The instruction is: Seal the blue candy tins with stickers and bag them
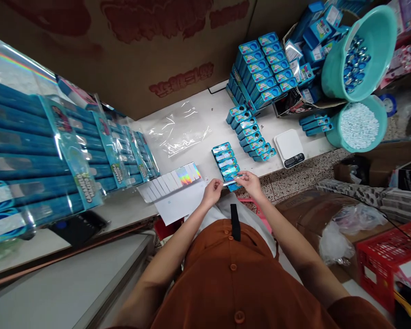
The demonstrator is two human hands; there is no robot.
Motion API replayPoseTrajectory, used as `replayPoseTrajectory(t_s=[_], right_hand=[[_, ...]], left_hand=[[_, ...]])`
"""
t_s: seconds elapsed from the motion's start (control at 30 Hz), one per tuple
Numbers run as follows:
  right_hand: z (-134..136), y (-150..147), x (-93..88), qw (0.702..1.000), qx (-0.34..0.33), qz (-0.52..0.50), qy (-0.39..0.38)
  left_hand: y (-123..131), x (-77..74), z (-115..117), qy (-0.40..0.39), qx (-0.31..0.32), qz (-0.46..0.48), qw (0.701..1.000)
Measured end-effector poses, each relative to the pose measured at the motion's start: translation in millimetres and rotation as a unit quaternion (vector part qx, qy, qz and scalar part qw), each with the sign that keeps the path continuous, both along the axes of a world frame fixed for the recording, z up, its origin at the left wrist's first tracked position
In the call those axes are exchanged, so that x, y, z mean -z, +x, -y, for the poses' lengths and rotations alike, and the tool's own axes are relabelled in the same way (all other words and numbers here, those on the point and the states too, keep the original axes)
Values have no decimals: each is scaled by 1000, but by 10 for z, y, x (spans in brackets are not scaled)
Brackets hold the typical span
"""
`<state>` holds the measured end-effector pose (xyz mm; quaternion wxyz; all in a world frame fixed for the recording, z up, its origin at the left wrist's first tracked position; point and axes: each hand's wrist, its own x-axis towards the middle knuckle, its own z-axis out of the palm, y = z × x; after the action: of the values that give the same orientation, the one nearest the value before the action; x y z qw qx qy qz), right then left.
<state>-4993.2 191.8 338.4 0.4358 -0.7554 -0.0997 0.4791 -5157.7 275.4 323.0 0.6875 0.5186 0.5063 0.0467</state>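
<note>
My left hand (212, 192) is closed in a pinch at the left end of a small pale strip (229, 183). My right hand (250, 183) has its thumb and finger closed at the strip's other end. The strip stretches between them, over the near end of a row of small blue boxes (227, 162). Whether it touches the box beneath cannot be made out. Left of my left hand lie a sheet of shiny rectangular labels (173, 181) and a white paper (181, 203).
Another row of blue boxes (250, 132) and a white digital scale (289, 145) stand to the right. Behind are stacked boxes (260, 68). Two turquoise tubs (385, 41) hold blue-silver pieces and white pellets. Clear plastic film (178, 128) lies at the back; wrapped packs (30, 151) stand left.
</note>
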Motion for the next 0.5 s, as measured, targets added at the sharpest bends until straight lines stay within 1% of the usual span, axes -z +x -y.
replayPoseTrajectory(t_s=[0.1,0.2,0.27,0.5], right_hand=[[-25,14,37,1000,-2,20,-8],[-43,17,67,999,-2,35,-25],[-44,20,90,998,-10,48,-34],[-34,37,118,995,-39,87,-43]], left_hand=[[1,91,8,15,9,6,1000],[-1,157,15,55,30,1,998],[-1,183,17,77,33,-7,996],[1,255,59,79,25,13,996]])
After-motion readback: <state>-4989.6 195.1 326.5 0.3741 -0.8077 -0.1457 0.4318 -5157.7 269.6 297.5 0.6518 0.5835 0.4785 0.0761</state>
